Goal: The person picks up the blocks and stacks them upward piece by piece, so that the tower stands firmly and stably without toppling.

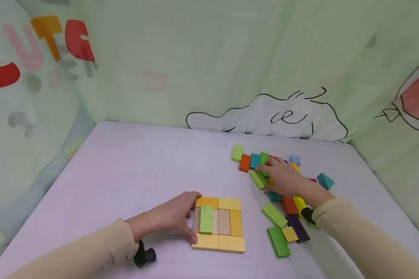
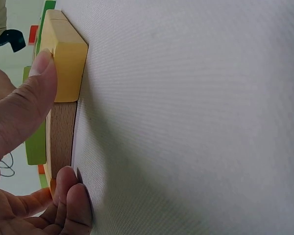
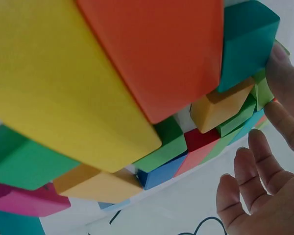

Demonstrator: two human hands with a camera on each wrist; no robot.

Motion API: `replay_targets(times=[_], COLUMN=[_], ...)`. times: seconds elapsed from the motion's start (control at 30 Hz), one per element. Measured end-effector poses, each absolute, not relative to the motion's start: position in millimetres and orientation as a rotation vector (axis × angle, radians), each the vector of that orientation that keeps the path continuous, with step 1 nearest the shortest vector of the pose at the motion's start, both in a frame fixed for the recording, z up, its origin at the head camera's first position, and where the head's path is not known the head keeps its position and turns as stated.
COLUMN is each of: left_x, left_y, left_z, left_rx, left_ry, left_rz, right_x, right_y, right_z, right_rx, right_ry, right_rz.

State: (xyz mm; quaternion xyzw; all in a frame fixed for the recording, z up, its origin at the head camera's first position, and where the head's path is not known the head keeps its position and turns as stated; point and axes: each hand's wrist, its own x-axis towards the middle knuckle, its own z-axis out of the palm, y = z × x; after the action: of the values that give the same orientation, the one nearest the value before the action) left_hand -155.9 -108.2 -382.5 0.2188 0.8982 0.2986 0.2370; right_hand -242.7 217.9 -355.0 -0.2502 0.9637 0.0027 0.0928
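A flat square of wooden blocks (image 1: 229, 244), yellow, orange and plain wood, lies on the table, with a light green block (image 1: 206, 219) on top. My left hand (image 1: 176, 215) holds its left side, thumb at the near corner and fingers at the far one. In the left wrist view the thumb presses a yellow block (image 2: 71, 68) beside a plain wood block (image 2: 62, 132). Over the loose blocks at the right, my right hand (image 1: 283, 178) has thumb and index finger spread about the ends of another light green block (image 1: 258, 179); whether they touch it I cannot tell.
Around the right hand lie several coloured blocks: an orange-red one (image 1: 244, 163), a teal triangle (image 1: 325, 181), a purple one (image 1: 298, 228) and a green one (image 1: 278, 242). A printed cloth (image 1: 209, 66) hangs behind the white-covered table (image 1: 143, 162).
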Motion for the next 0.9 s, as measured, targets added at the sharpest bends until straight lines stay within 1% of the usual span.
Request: replay_targets(times=[0.23,0.47,0.9], left_x=[-154.7,-154.4,-153.5], left_y=[-109.0,-109.1,-109.1], left_z=[-385.1,-384.9,-382.4], left_rx=[0.605,0.599,0.603], left_ry=[2.465,2.457,2.465], left_rz=[0.824,0.829,0.828], right_x=[-243.2,-228.9,-227.3], right_y=[213.2,203.5,213.0], right_z=[-359.0,-367.8,-370.7], right_rx=[-0.751,-0.732,-0.726], right_ry=[2.870,2.907,2.918], right_rz=[-0.007,-0.018,-0.138])
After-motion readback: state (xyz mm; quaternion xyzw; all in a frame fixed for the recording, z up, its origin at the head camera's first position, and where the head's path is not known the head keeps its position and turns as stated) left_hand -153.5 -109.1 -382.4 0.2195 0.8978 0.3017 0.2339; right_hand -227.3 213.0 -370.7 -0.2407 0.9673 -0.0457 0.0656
